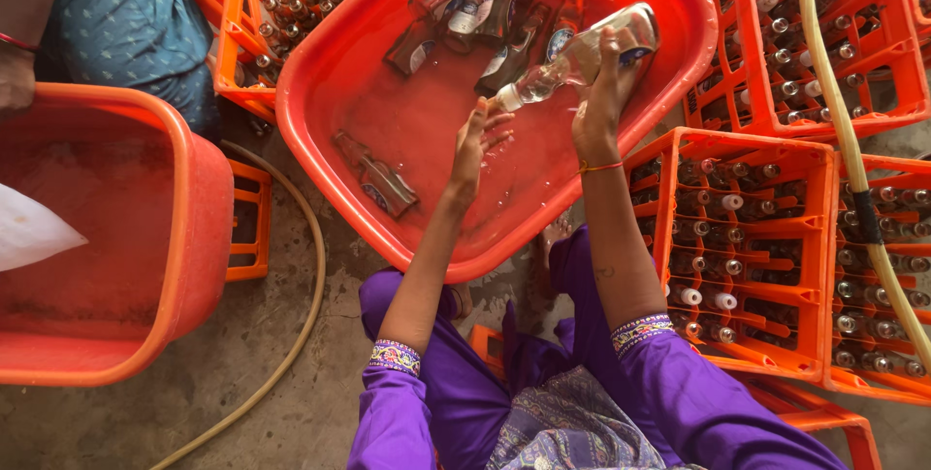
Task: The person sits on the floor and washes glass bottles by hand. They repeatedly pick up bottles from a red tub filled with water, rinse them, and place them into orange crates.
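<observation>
A wet grey concrete floor carries two red tubs and orange crates of capped bottles. In the middle tub, seven or so dark bottles with round blue-and-white labels lie at its far rim, one near its left wall. The right hand grasps a clear bottle tilted over the water; the left hand is spread, fingers released, below its neck.
</observation>
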